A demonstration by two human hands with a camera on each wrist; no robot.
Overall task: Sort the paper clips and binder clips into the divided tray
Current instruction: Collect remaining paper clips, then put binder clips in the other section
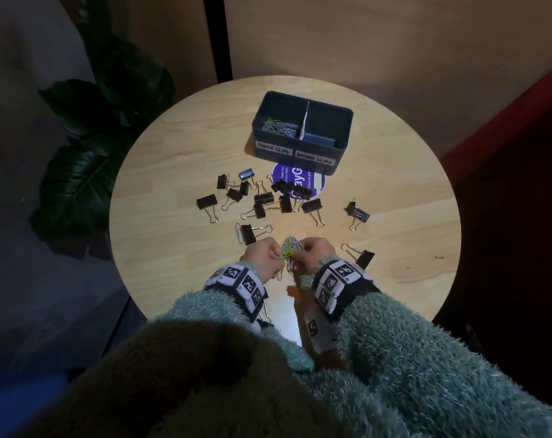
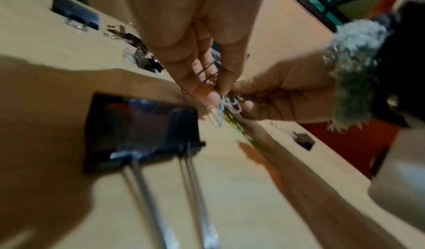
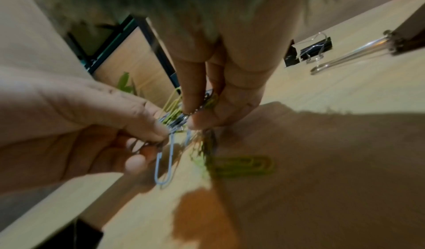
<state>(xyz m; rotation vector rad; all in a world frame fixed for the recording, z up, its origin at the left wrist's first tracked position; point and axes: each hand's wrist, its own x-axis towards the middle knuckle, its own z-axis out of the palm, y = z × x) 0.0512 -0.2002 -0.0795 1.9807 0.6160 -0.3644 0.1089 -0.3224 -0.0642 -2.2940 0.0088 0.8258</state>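
Both hands meet over the near part of the round table and pinch one tangled bunch of green and pale-blue paper clips [image 1: 289,249] just above the wood. My left hand [image 1: 274,259] holds its left side and my right hand [image 1: 301,252] its right side. A blue clip [image 3: 164,162] dangles from the bunch, and a green paper clip [image 3: 241,165] lies on the table below. The dark divided tray [image 1: 331,153] stands at the far side, with paper clips [image 1: 279,126] in its left compartment. Several black binder clips [image 1: 262,197] lie scattered between the tray and my hands.
A purple round sticker [image 1: 300,183] lies just in front of the tray. One binder clip [image 1: 249,233] with a loose paper clip beside it sits left of my hands, and another [image 1: 363,257] to the right. A dark leafy plant [image 1: 88,159] stands beyond the table's left edge.
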